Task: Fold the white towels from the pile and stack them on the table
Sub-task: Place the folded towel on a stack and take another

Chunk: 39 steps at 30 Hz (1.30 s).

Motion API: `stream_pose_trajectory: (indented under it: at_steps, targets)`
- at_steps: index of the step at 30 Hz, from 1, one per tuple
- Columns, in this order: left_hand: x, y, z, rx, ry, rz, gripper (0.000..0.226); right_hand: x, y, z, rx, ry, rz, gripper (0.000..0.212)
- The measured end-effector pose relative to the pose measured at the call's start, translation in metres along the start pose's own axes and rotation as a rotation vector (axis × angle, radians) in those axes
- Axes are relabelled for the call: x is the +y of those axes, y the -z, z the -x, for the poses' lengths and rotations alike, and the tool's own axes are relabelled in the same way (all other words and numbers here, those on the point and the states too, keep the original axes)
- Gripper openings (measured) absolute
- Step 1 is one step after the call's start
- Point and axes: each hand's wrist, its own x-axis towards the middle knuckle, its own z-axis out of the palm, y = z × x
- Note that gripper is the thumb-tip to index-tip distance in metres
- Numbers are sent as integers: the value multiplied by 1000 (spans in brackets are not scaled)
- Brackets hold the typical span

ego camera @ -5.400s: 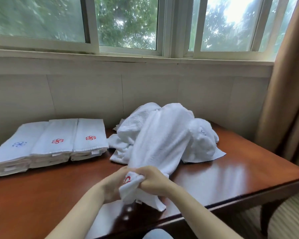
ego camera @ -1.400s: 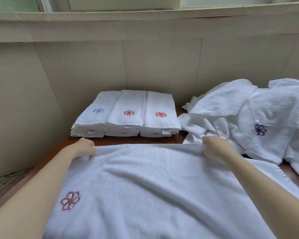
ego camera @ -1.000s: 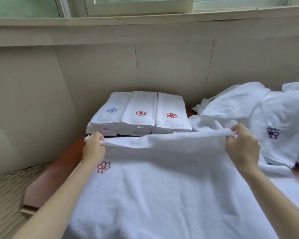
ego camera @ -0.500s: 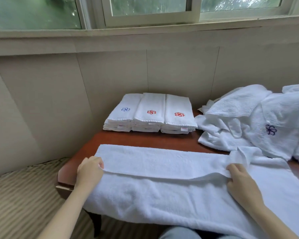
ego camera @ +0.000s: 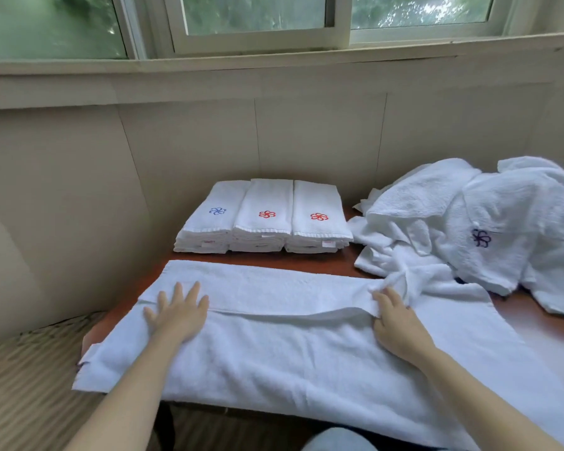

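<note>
A white towel (ego camera: 280, 346) lies spread across the near part of the wooden table (ego camera: 310, 262), its far strip folded back toward me. My left hand (ego camera: 176, 312) rests flat on the fold's left end, fingers straight and spread. My right hand (ego camera: 393, 317) pinches the folded edge near its right end. Behind stand three stacks of folded white towels (ego camera: 262, 216) with blue and red flower emblems. The pile of unfolded towels (ego camera: 469, 222) lies at the back right, touching the spread towel.
A beige panelled wall (ego camera: 209, 138) and a window sill run close behind the table. The table's left edge (ego camera: 88, 336) ends over striped carpet (ego camera: 23, 385). The spread towel hangs over the table's near edge toward my lap.
I pulled a towel from the pile, spread it, then drew its far edge toward me into a fold. In the last half second my left hand let go and flattened on it.
</note>
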Motion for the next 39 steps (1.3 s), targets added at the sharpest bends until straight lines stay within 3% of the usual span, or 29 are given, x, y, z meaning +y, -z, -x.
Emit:
stream_pose_trajectory:
  at_steps: [2, 4, 6, 8, 10, 13, 15, 18, 20, 22, 24, 25, 28, 30, 32, 35, 37, 39]
  targets:
    - [8, 15, -8, -56, 134, -80, 54, -3, 3, -3, 12, 37, -204, 63]
    - [35, 29, -6, -77, 204, -207, 56, 1, 8, -6, 184, -45, -463, 62]
    - [77, 31, 4, -1, 52, -225, 50, 11, 18, -10, 399, -256, -616, 52]
    - [126, 20, 22, 85, -247, -63, 42, 30, 28, -14, 501, -485, -717, 45]
    - [180, 5, 49, 105, -536, 148, 39, 49, 33, -17, 485, -640, -803, 43]
    - [257, -18, 87, 48, -771, 296, 41, 66, 35, -20, 376, -649, -942, 40]
    - [297, -30, 103, 53, -789, 265, 46, 75, 39, -21, 333, -620, -1061, 40]
    - [337, -39, 113, 90, -668, 242, 51, 96, 45, -20, 366, -671, -1135, 35]
    - [352, -41, 116, 110, -632, 451, 31, 116, 52, -23, 376, -718, -1182, 32]
    - [360, -45, 117, 45, -704, 689, 18, 132, 58, -25, 363, -747, -1249, 27]
    - [365, -43, 125, -71, -898, 749, 40, 140, 67, -26, 329, -771, -1355, 15]
    - [366, -40, 131, -187, -1000, 755, 46, 143, 71, -25, 294, -772, -1395, 23]
    - [363, -31, 145, -576, -1180, 540, 36, 155, 82, -22, 134, -734, -1424, 45]
    - [355, -25, 144, -743, -1179, 399, 32, 157, 85, -19, 60, -672, -1297, 35]
    - [347, -18, 140, -663, -1127, 478, 29, 157, 81, -17, 41, -570, -1005, 21]
    - [330, -8, 127, -328, -993, 549, 27, 155, 82, -16, 260, -584, -780, 43]
    - [315, -12, 111, -119, -931, 331, 32, 159, 92, -15, 392, -615, -885, 49]
    - [295, -23, 97, -52, -820, 56, 41, 162, 94, -12, 397, -615, -857, 49]
